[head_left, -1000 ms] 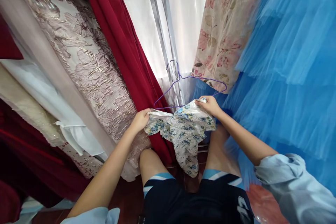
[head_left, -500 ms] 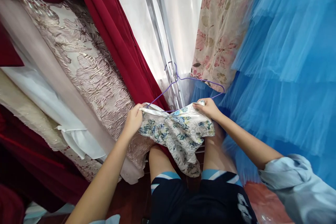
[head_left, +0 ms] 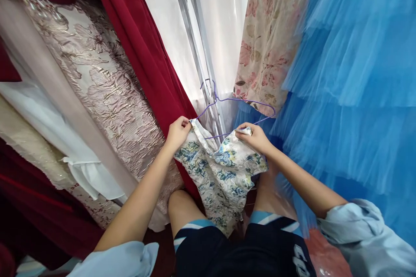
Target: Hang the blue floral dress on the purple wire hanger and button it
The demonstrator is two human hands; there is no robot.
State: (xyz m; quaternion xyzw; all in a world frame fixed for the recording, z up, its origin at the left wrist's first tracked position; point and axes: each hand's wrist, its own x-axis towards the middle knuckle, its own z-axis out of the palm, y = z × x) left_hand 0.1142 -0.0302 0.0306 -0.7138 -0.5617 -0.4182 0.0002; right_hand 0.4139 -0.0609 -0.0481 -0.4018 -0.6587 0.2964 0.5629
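A white floral dress with blue flowers hangs between my two hands, its lower end reaching down between my knees. My left hand is closed on its left shoulder, beside one end of a thin purple hanger. On the other side my right hand pinches the right shoulder, where a bit of the fabric edge is folded up. The left arm of the hanger goes into the neckline at the left shoulder. Its right arm shows bare behind my right hand. The hanger's hook lies against a metal pole.
Long garments hang on both sides: a dark red one, a pink brocade one, a beige floral one and a tiered blue tulle dress. White cloth hangs behind the pole. Salmon-coloured fabric lies at the lower right.
My left hand has moved right and slightly up with the left shoulder, over the hanger's left end. The dress hangs longer and narrower, and its neckline has drawn together.
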